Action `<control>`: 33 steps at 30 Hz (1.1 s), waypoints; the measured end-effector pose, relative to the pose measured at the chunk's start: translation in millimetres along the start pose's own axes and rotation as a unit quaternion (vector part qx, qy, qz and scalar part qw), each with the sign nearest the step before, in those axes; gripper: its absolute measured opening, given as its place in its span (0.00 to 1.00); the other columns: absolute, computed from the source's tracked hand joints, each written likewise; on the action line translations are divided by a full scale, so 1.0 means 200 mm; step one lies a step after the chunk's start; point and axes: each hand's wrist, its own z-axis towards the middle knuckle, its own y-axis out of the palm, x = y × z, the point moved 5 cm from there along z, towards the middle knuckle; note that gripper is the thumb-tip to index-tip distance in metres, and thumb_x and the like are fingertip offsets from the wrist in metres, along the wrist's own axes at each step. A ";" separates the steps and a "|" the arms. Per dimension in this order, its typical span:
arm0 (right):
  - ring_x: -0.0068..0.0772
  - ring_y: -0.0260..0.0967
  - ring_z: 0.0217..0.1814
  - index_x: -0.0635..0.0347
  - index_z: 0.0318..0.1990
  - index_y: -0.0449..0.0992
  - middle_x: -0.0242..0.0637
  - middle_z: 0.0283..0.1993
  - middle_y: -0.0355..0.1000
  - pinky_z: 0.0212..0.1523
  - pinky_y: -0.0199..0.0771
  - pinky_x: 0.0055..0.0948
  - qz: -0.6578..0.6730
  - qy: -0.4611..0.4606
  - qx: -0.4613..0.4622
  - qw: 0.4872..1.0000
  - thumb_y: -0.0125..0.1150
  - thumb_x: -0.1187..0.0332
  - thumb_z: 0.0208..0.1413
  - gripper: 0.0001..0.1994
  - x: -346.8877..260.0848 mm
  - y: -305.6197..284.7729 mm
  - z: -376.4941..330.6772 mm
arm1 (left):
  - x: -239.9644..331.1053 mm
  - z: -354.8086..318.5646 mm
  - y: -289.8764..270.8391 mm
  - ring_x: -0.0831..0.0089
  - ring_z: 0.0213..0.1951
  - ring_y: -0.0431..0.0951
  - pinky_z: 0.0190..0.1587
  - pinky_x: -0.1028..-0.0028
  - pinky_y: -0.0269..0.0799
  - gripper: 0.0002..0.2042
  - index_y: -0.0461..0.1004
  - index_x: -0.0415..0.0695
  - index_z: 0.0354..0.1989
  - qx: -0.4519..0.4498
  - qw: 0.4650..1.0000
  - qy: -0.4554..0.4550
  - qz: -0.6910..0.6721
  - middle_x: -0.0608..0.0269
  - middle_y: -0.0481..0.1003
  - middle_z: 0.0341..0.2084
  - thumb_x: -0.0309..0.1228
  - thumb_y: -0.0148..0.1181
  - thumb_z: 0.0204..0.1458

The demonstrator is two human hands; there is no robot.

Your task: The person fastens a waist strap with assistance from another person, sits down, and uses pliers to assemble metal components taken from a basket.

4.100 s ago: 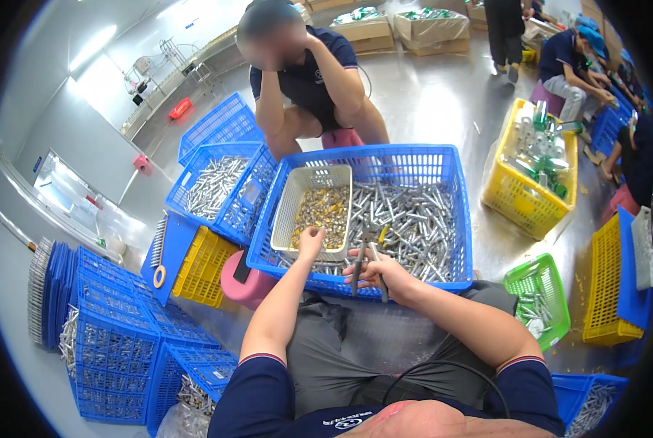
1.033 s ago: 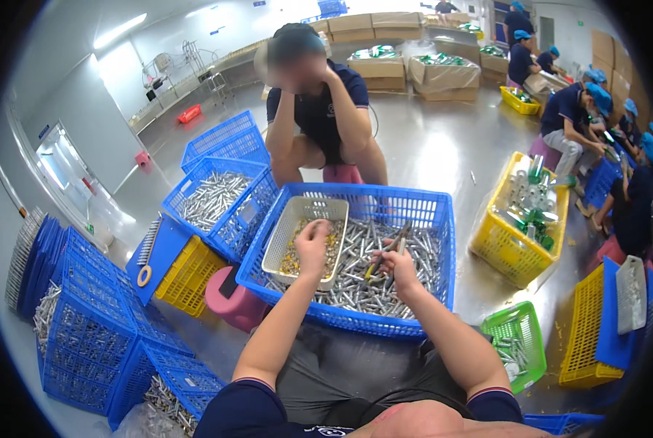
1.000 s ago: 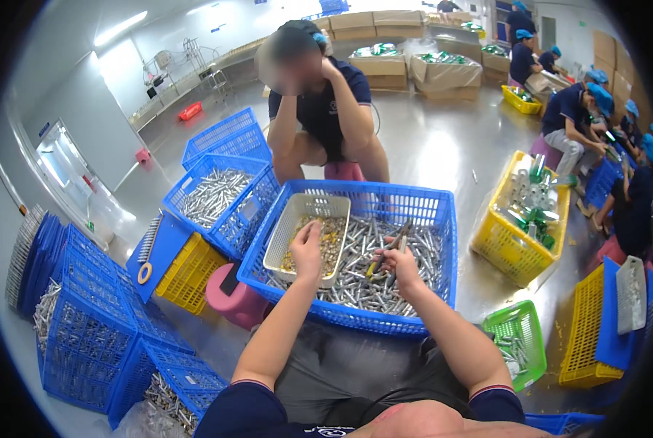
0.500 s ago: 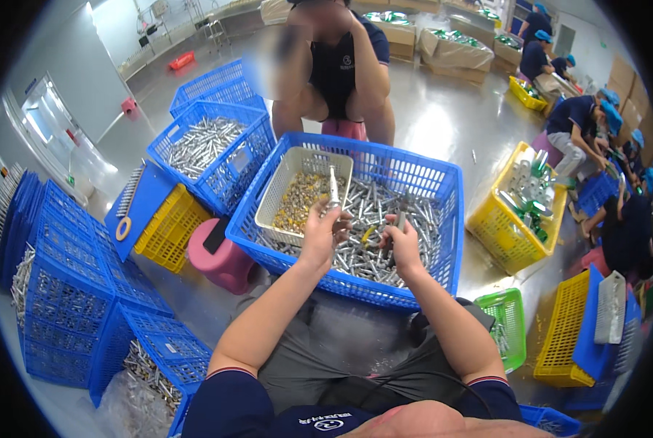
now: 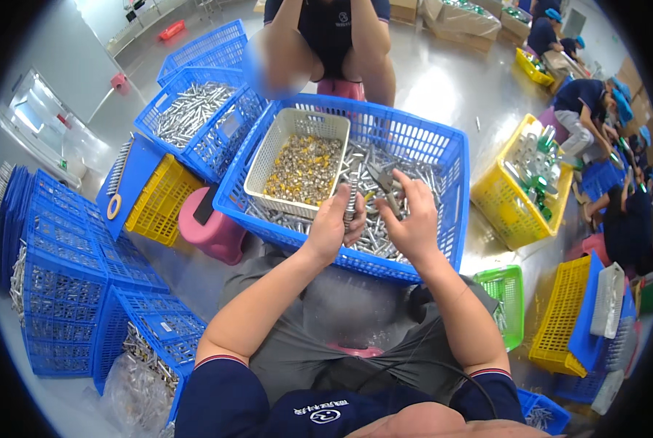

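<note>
My left hand (image 5: 329, 228) is closed around a slim silver metal tube with a ribbed-looking side (image 5: 352, 191), held nearly upright. My right hand (image 5: 415, 225) holds a pair of pliers (image 5: 385, 182), its fingers loosely bent around the handles. The pliers' jaws point up and left, a short way from the tube. Both hands are above a large blue basket (image 5: 454, 212) filled with silver metal tubes (image 5: 425, 175). In its left part sits a cream basket (image 5: 257, 162) with many small silver and yellow pieces (image 5: 301, 169).
A person (image 5: 333, 36) sits across from me. Another blue crate (image 5: 213, 157) of silver parts stands left, near a pink stool (image 5: 213, 232) with a dark flat object. To the right are a yellow basket (image 5: 498, 212) of green and clear parts and a green basket (image 5: 515, 321).
The view has shifted, so the baskets appear higher. My right hand has opened its fingers more around the pliers, whose jaws now tilt toward the left hand. The tube in my left hand shows less length.
</note>
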 end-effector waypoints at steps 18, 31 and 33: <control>0.38 0.62 0.31 0.64 0.44 0.69 0.39 0.28 0.64 0.33 0.61 0.33 -0.040 0.008 -0.013 0.999 0.63 0.63 0.41 0.22 0.01 -0.04 0.03 | -0.01 -0.03 0.03 0.81 0.07 0.53 0.11 0.81 0.50 0.20 0.61 0.44 0.33 -0.020 0.998 -0.048 -0.038 0.71 0.55 0.08 0.50 0.33 0.58; 0.39 0.61 0.33 0.62 0.47 0.68 0.38 0.30 0.65 0.37 0.60 0.34 -0.055 -0.013 -0.049 0.997 0.63 0.64 0.39 0.24 0.04 -0.05 0.05 | 0.02 -0.03 -0.02 0.81 0.06 0.54 0.09 0.81 0.50 0.19 0.64 0.43 0.32 0.027 0.998 -0.051 -0.025 0.68 0.61 0.11 0.45 0.33 0.59; 0.38 0.61 0.33 0.62 0.47 0.68 0.38 0.30 0.65 0.37 0.60 0.34 -0.051 -0.013 -0.051 0.997 0.63 0.64 0.39 0.24 0.05 -0.05 0.05 | 0.02 -0.03 -0.03 0.82 0.05 0.53 0.09 0.81 0.50 0.18 0.64 0.43 0.32 0.023 0.998 -0.054 -0.030 0.68 0.60 0.11 0.45 0.33 0.59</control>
